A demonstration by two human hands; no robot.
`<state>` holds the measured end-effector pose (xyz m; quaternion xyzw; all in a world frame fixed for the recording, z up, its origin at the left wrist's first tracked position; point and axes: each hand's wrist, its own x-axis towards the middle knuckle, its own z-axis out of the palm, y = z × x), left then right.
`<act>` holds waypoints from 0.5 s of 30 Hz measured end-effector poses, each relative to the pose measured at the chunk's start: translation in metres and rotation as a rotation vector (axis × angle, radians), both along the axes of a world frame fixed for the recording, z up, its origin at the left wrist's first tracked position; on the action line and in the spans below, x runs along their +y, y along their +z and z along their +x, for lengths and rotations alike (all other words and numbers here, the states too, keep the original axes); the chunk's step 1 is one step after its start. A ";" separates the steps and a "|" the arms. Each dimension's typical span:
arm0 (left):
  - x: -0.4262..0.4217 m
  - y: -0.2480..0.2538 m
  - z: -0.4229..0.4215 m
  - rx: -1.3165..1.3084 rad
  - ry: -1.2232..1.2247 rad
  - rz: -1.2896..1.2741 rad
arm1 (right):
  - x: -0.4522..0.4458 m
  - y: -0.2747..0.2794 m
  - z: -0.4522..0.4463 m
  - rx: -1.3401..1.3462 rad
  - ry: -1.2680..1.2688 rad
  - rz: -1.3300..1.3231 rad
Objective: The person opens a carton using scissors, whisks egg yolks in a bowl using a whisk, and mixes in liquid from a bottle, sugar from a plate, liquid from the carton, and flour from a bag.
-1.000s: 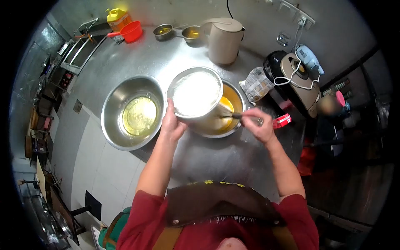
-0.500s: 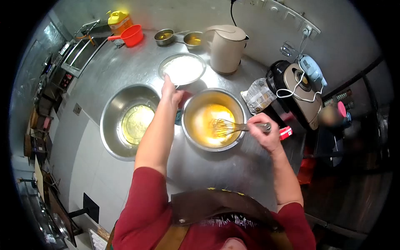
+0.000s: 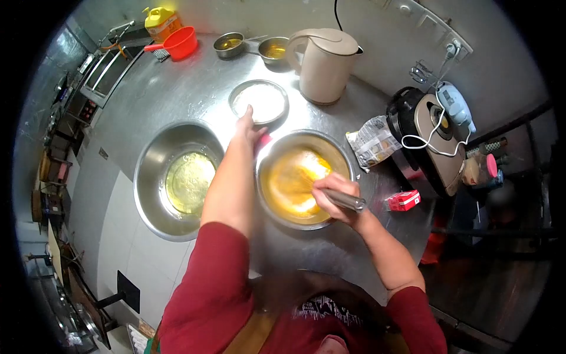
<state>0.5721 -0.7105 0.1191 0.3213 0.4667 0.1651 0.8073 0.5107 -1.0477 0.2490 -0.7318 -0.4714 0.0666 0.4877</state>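
A: Right hand?
B: Fingers closed around 1 whisk; handle butt juts behind them, blurred wires beyond the fingertips, in yellow mixture, inside 1 deep bowl.
A: Left hand?
B: At near rim, 1 smaller bowl, white contents; fingers partly hidden, closure cannot be told.

Whisk in mixing bowl, basin at left; kettle behind
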 end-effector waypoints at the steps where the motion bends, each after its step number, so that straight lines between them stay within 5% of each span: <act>1: -0.011 0.026 -0.016 0.060 -0.090 0.001 | -0.008 0.002 0.000 0.051 0.022 -0.022; 3: -0.034 0.059 -0.054 0.068 -0.261 -0.025 | -0.036 -0.001 0.011 0.185 -0.007 -0.078; 6: -0.063 0.055 -0.107 0.204 -0.525 0.689 | -0.044 -0.003 0.023 0.356 -0.304 -0.123; 9: -0.107 0.087 -0.150 0.134 -0.623 1.003 | -0.025 -0.009 0.006 0.039 -0.117 0.027; 12: -0.113 0.069 -0.177 0.154 -0.597 0.728 | -0.043 -0.006 0.002 0.069 -0.028 -0.023; 15: -0.131 0.046 -0.201 0.091 -0.546 0.717 | -0.058 0.002 0.015 0.565 -0.296 -0.159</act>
